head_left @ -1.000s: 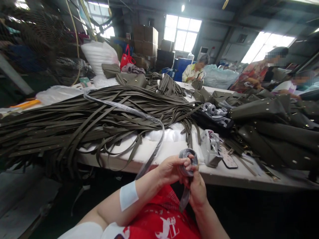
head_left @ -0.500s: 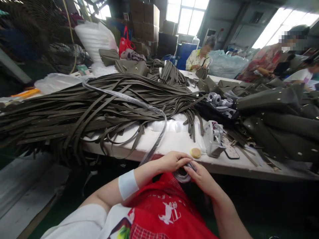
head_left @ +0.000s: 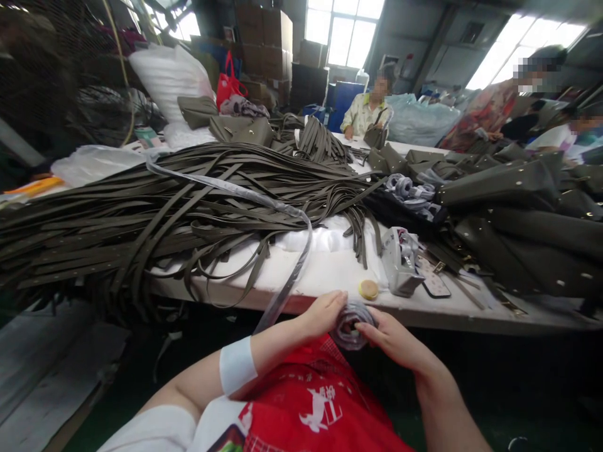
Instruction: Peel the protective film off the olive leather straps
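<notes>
A coil of plastic-wrapped strap [head_left: 349,342] is held just off the table's front edge, above the red apron. My right hand [head_left: 393,336] grips its right side, the thumb reaching into the middle of the coil and the other fingers mostly hidden behind. On the upper left, my left hand [head_left: 327,312] is closed against the coil, its fingers partly out of sight. From the pile of dark olive straps [head_left: 226,182], a long plastic-sleeved strap [head_left: 287,282] runs over the table edge and passes behind my left forearm.
On the white table [head_left: 330,276] are a round yellow tin [head_left: 368,289], a tape dispenser [head_left: 400,263] and a phone [head_left: 433,279]. Several wrapped coils [head_left: 409,188] lie behind. Olive bags [head_left: 532,251] are heaped right. Co-workers [head_left: 367,113] are across the table.
My left hand has drawn back leftward from over the coil, leaving its round face more exposed. My right thumb is now inside the coil. The view has shifted slightly.
</notes>
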`<move>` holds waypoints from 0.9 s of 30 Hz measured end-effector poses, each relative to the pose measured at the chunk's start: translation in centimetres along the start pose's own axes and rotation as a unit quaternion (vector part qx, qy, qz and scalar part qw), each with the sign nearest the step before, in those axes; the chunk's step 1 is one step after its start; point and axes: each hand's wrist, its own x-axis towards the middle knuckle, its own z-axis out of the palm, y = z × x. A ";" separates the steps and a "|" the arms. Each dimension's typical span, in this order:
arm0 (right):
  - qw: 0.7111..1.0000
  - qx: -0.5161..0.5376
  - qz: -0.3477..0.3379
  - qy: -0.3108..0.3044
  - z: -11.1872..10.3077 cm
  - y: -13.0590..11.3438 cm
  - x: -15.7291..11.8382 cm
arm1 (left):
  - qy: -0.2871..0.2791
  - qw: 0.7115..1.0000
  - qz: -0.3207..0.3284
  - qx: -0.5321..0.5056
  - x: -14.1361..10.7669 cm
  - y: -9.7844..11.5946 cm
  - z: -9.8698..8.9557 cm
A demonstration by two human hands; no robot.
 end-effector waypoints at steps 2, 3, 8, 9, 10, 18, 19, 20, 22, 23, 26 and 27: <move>0.996 -0.050 -0.001 -0.073 -0.7 -0.2 -0.4 | -0.039 0.999 0.015 0.032 -1.0 -0.1 0.3; 0.994 -0.056 0.006 -0.089 -0.6 -0.1 -0.4 | -0.041 0.998 0.023 0.039 -1.5 -0.1 0.6; 0.996 0.079 0.029 -0.011 1.7 1.8 0.7 | 0.057 0.993 -0.013 -0.100 -2.0 -0.9 2.3; 0.993 0.119 0.018 0.008 2.0 2.1 0.9 | 0.078 0.987 -0.035 -0.137 -1.7 -1.2 2.4; 0.989 0.147 0.007 0.018 2.2 2.4 1.1 | 0.096 0.980 -0.053 -0.168 -1.3 -1.4 2.5; 0.999 0.043 -0.008 -0.022 1.1 1.6 0.0 | -0.061 0.997 -0.009 -0.042 -0.9 -0.6 0.6; 0.998 0.040 0.000 -0.039 1.2 1.6 -0.3 | -0.082 0.997 0.007 0.001 -1.4 -0.6 0.5; 0.998 0.040 0.008 -0.055 1.6 1.8 -0.6 | -0.097 0.995 0.015 0.036 -1.9 -0.9 0.4; 0.996 0.044 0.026 -0.079 2.6 2.3 -1.1 | -0.121 0.989 0.010 0.087 -2.9 -2.2 0.5; 0.994 0.048 0.039 -0.089 3.2 2.6 -1.4 | -0.137 0.985 0.000 0.105 -3.4 -3.1 0.6; 0.990 0.056 0.093 -0.090 4.4 3.2 -2.5 | -0.175 0.976 -0.050 0.123 -4.0 -6.2 0.7; 0.989 0.044 0.112 -0.081 4.2 3.2 -3.0 | -0.186 0.973 -0.076 0.116 -4.1 -6.9 0.7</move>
